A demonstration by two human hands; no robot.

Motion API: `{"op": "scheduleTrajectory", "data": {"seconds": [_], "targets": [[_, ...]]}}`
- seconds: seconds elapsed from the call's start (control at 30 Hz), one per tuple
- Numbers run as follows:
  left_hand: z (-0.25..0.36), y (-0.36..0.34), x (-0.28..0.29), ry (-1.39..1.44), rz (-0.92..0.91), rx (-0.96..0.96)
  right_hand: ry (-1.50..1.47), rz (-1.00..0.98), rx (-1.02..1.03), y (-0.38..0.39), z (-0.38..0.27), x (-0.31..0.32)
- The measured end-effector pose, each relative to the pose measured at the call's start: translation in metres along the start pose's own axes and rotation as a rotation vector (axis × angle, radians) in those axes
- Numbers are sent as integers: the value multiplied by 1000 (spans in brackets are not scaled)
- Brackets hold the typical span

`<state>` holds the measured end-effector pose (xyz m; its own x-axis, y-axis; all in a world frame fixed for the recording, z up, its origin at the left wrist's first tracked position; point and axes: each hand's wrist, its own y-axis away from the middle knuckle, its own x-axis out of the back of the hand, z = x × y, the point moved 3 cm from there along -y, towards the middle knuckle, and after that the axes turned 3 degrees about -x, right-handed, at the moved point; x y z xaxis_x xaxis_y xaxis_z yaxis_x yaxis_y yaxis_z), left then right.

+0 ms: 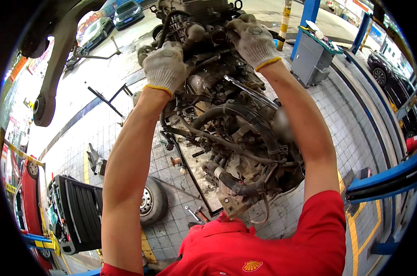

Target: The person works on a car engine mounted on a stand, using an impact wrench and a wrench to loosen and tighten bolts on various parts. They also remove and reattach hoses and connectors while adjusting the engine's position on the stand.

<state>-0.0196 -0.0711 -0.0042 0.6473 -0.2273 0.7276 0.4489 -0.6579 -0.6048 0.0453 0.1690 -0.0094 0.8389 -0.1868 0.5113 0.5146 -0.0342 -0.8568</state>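
Overhead, left hand (164, 66) and right hand (253, 40) each grip the greasy engine (227, 124)

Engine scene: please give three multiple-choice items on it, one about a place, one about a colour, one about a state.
1. Where does the loose wheel lie?
A. on the tiled floor
B. on the grey cabinet
C. on the engine

2. What colour are the glove cuffs?
A. blue
B. yellow
C. black

3. What is the left hand doing?
A. hanging free
B. holding a hammer
C. gripping the engine

Answers: 1 A, it rests on tiles beside the engine. 2 B, a yellow band edges each wrist. 3 C, its fingers close on engine parts, as with the right hand.
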Motion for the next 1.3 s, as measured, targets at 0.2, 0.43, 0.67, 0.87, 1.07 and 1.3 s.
{"op": "scheduleTrajectory", "data": {"seconds": [0.2,0.43,0.67,0.87,1.07,1.3], "targets": [[-13,-6,-7,130,-403,218,115,-155,-28,-8,-4,-20],[-20,-2,-12,178,-401,180,56,-61,-46,-6,2,-32],[-23,-1,-11,196,-399,183,-19,-35,21,-4,4,-31],[-26,17,-19,219,-139,200,75,3,67,-4,2,-37],[-29,59,-4,468,22,254,91,76,93,-6,-2,-35],[-54,177,4,671,285,335,159,104,149,-8,-6,-36]]}}
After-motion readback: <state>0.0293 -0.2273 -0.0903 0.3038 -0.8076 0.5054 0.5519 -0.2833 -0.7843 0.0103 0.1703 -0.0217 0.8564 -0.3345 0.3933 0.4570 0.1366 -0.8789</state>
